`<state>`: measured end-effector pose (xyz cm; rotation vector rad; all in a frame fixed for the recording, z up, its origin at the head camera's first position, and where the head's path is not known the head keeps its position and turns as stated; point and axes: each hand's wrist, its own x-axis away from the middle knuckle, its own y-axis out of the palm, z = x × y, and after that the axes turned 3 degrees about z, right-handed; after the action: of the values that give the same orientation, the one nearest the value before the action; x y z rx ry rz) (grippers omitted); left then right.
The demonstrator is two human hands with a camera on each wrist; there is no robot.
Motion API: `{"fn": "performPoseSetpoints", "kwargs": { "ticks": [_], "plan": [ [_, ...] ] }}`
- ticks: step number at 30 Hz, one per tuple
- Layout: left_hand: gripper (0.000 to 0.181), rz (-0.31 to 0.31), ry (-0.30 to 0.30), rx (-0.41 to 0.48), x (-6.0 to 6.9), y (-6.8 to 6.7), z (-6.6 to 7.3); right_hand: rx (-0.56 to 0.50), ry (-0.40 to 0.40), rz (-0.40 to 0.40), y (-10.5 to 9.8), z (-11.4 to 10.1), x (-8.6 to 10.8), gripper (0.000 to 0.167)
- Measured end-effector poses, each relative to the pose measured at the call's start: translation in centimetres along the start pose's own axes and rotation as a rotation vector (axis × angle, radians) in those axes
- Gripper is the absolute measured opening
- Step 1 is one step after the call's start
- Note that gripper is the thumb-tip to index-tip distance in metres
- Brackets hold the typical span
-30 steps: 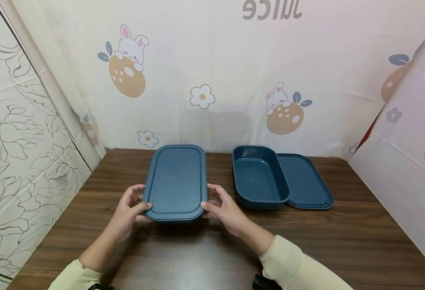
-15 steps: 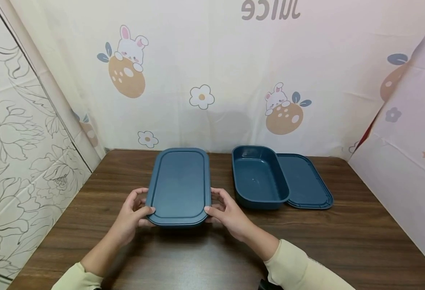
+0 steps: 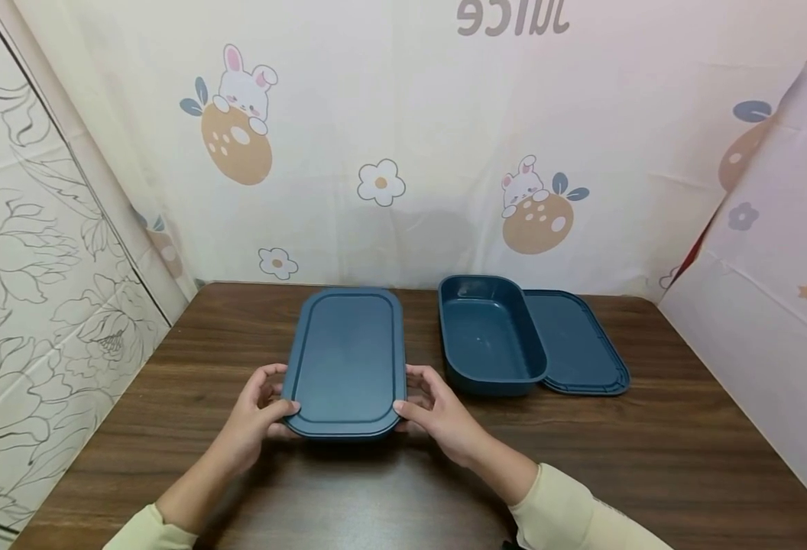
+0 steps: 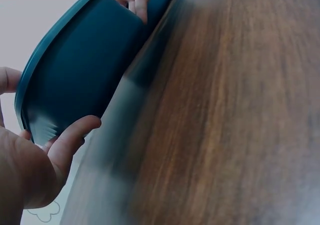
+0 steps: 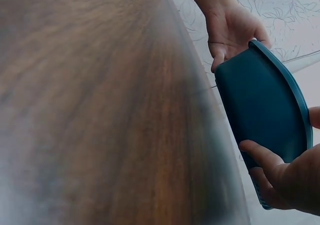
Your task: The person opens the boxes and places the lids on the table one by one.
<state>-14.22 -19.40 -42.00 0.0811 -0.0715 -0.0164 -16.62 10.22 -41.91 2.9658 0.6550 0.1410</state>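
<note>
Both hands hold a dark blue rectangular food container (image 4: pixel 82 55) with a flat lid (image 3: pixel 350 355) on top, left of the table's middle. The left hand (image 3: pixel 248 420) grips its left side, thumb on the lid's near corner and fingers against the side wall. On the opposite side the right hand (image 3: pixel 445 420) holds it the same way, its thumb at the lid's near right corner. In the right wrist view a gap shows between the container's base and the table top. The lid hides the inside.
A second blue container (image 3: pixel 491 336), lidless, stands at the back right. Its left neighbour is the held one; a loose blue lid (image 3: pixel 582 344) lies partly under or behind its right side. The brown table (image 3: pixel 651 458) meets a printed cloth (image 3: pixel 431 137) behind.
Both hands have brought the lidded container toward the near side and slightly right. The other container and the loose lid have stayed in place.
</note>
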Motion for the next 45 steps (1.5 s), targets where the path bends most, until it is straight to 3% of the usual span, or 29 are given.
{"fn": "performPoseSetpoints", "kwargs": {
  "ticks": [14, 34, 45],
  "plan": [
    [0.059, -0.032, -0.041, -0.022, 0.6, 0.7, -0.9, -0.013, 0.032, -0.042, -1.0, 0.7, 1.3, 0.058],
    [0.056, -0.069, -0.121, -0.064, 0.7, 0.7, -1.6, -0.05, 0.07, -0.021, -1.0, 1.0, 1.8, 0.062],
    [0.058, -0.037, -0.125, -0.079, 1.1, 0.8, -1.4, -0.04, 0.089, -0.019, -0.8, 1.0, 1.9, 0.064]
  ]
}}
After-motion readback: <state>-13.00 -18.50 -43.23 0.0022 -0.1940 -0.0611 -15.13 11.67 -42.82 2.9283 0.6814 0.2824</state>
